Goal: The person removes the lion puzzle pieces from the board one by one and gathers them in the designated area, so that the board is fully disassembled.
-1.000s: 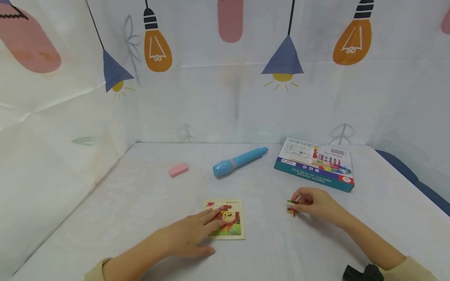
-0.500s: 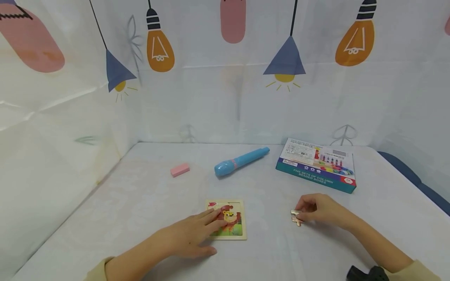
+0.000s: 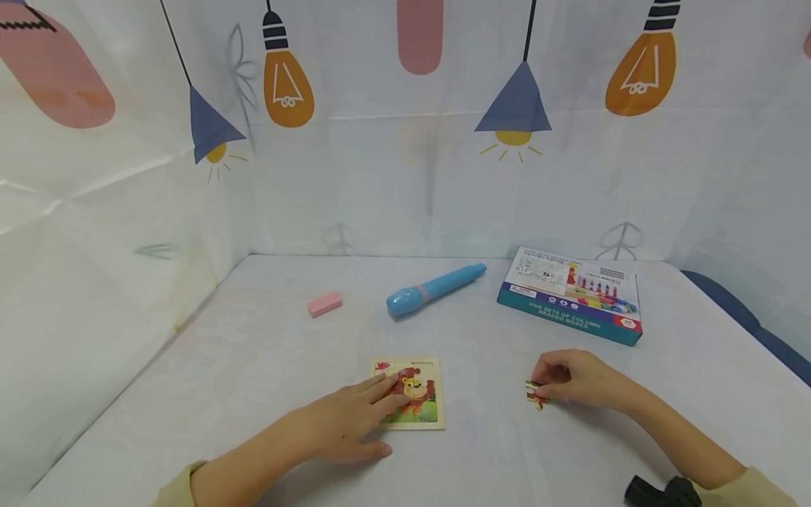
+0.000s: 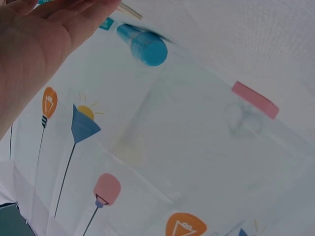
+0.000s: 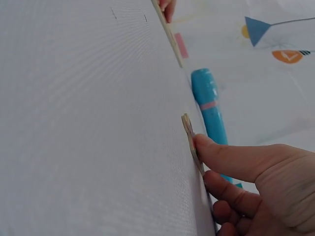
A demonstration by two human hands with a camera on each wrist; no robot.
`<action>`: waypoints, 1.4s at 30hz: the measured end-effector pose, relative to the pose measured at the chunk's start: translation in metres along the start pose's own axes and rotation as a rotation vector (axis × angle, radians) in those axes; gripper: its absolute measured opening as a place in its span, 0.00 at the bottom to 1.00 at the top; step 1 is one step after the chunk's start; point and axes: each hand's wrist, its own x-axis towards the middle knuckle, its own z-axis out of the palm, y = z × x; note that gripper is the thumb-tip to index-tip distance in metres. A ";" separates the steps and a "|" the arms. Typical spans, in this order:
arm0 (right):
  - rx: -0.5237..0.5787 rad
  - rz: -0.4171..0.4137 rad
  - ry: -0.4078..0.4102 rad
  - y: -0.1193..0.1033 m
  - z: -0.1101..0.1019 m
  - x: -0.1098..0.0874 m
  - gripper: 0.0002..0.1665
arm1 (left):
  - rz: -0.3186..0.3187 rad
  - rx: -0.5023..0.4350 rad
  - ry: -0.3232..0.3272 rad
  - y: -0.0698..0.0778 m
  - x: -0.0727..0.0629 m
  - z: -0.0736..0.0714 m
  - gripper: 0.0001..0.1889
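Note:
A square wooden jigsaw puzzle (image 3: pixel 426 414) with a cartoon bear lies flat on the white table. My left hand (image 3: pixel 348 426) rests on its left part with fingers extended, hiding some of the picture. To the right, my right hand (image 3: pixel 586 380) pinches a small puzzle piece (image 3: pixel 536 398) between thumb and fingers, low over the tabletop. Its printed side shows brown and yellow in the head view. Seen edge-on in the right wrist view, the puzzle piece (image 5: pixel 191 135) is thin and wooden, with the thumb pressed to one face.
Behind the puzzle lie a pink block (image 3: pixel 324 305) and a blue microphone-shaped toy (image 3: pixel 434 289). A flat box (image 3: pixel 569 296) labelled as beaded boxes stands at the back right. A black device (image 3: pixel 662 491) sits by the right sleeve. A printed white curtain (image 3: pixel 380 183) closes off the back.
My right hand has shifted slightly right and toward me with the puzzle piece. The piece's face turned pale midway and shows its print again now. My left hand stays on the puzzle.

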 end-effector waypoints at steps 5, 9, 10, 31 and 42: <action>-0.007 -0.048 -0.003 -0.002 0.000 -0.001 0.05 | -0.007 -0.002 -0.009 0.000 0.001 0.000 0.35; -0.021 -0.073 0.001 -0.001 0.000 -0.002 0.05 | -0.010 -0.003 -0.013 0.000 0.001 0.000 0.35; -0.025 -0.073 0.003 -0.001 0.001 -0.002 0.05 | -0.008 -0.002 -0.011 0.000 0.001 0.000 0.35; -0.095 -0.061 0.006 -0.010 -0.006 -0.002 0.11 | 0.012 -0.012 -0.016 -0.001 -0.001 -0.002 0.36; -0.151 -0.053 0.076 -0.047 -0.001 0.013 0.13 | 0.022 -0.008 -0.009 -0.001 -0.002 -0.003 0.36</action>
